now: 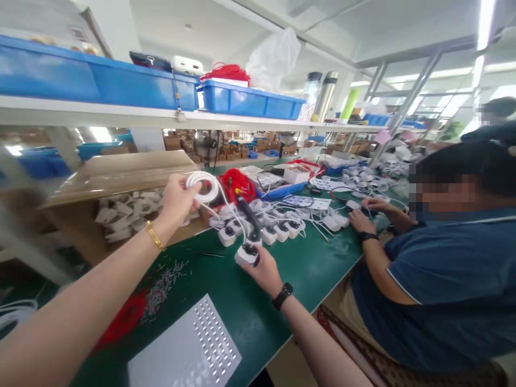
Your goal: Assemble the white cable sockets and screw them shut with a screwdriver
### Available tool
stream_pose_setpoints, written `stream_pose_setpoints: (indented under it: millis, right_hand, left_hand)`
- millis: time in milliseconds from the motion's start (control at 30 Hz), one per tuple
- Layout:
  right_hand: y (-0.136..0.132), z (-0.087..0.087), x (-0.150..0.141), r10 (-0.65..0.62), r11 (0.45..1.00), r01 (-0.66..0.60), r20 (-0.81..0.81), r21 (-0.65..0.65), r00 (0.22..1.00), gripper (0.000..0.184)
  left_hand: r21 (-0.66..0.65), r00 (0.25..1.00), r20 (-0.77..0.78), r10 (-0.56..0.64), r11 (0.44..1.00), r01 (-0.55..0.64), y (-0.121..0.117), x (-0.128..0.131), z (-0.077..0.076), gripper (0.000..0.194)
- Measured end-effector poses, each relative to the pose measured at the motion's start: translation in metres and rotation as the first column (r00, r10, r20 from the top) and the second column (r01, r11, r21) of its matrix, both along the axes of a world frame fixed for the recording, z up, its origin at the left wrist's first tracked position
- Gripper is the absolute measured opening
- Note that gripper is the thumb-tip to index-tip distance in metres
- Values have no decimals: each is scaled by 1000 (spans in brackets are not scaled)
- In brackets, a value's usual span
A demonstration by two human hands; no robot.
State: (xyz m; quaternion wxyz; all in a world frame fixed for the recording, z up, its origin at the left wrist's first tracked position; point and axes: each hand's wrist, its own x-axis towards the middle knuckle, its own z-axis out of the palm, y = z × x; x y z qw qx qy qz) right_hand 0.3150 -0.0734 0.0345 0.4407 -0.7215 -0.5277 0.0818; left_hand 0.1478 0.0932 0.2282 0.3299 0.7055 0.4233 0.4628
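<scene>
At a green-topped table (pixel 314 269), a person's two bare hands are occupied with a single corded piece — the left hand (pixel 179 198), gold bracelet at its wrist, raised with its grip closed on a neat round coil of white cable (pixel 202 187). The right hand (pixel 263 269), a black watch at its wrist, has its grip closed around a small white plastic housing with a black insert (pixel 244 257), held low over the table, and a strand of the cable runs down from the coil to it. Just behind the housing, a slim black cylindrical tool (pixel 249 216) slants beside a row of similar white plastic housings (pixel 282 231). Under the left forearm lie loose thin metal pieces (pixel 163 287), with a pair of dark slender tweezers (pixel 207 254) near them; a pale grey plate dotted with rows of round spots (pixel 169 352) lies in the foreground. Beyond the left hand, a brown cardboard box (pixel 133 164) holds white plastic parts (pixel 121 215). At right, a co-worker in a dark blue shirt (pixel 451 285) — seated — handles white and black pieces.
</scene>
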Motion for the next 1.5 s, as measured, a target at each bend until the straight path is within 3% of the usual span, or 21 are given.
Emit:
stream_pose_setpoints:
  millis: [133,300,433,533,567,633,700,733,833,900,967,1033,1100,1133,1200,1267,1367,1500]
  right_hand:
    - [16,-19,7,-68,997,68,16,-26,998,52]
    - [22,-38,-1,-60,996,62,32,-60,998,52]
    - [17,-44,-3,-35,998,39,79,-56,996,59]
    - [12,-46,0,-9,998,15,100,-59,995,65]
    - [12,-46,1,-7,998,13,102,-63,995,65]
    - [13,-47,2,-7,997,15,106,-70,994,62]
    - [17,-48,0,-13,997,21,108,-70,994,59]
    - [18,-48,-2,-16,997,24,107,-70,994,58]
    - [16,-43,-11,-17,997,24,95,-76,995,61]
    - [7,-37,-7,-15,998,20,80,-66,997,67]
    - [-7,-29,13,-70,997,72,64,-20,995,67]
    - [-21,-23,51,-225,974,221,82,48,971,50]
    - [-30,-20,98,-439,899,430,177,88,881,33]
    - [-31,-20,120,-473,881,467,210,81,856,33]
    - [-26,-24,155,-448,890,452,275,52,850,32]
    - [-15,-30,175,-377,920,392,335,23,864,34]
    - [0,-36,187,-287,948,317,398,-9,871,42]
    - [17,-38,204,-176,972,225,433,-63,884,41]
  left_hand:
    - [98,991,-134,-18,995,31,27,42,-26,31]
    - [81,973,-232,-18,996,37,36,63,-86,39]
    - [115,945,-325,38,993,0,11,40,-151,42]
    - [130,896,-444,-19,988,86,-11,7,-197,48]
    - [140,851,-523,-39,981,131,-14,-3,-208,52]
    - [181,690,-723,-41,952,246,-12,-18,-222,59]
    - [193,542,-840,-35,913,358,0,-24,-226,61]
    - [189,507,-861,-43,897,399,8,-24,-226,61]
    - [178,484,-872,-75,872,456,28,-23,-221,55]
    - [198,494,-868,-58,870,451,28,-22,-216,49]
    - [244,527,-850,-16,874,420,16,-21,-208,46]
    - [301,585,-810,44,888,349,-8,-14,-196,43]
    - [288,614,-788,42,907,307,-38,3,-181,42]
    - [259,605,-796,11,910,325,-53,16,-174,47]
    - [232,582,-813,-21,905,358,-78,46,-167,61]
    - [213,562,-827,-22,912,350,-90,75,-169,71]
    - [209,556,-831,-20,915,345,-86,98,-183,72]
    - [216,562,-827,-36,901,376,-68,104,-196,71]
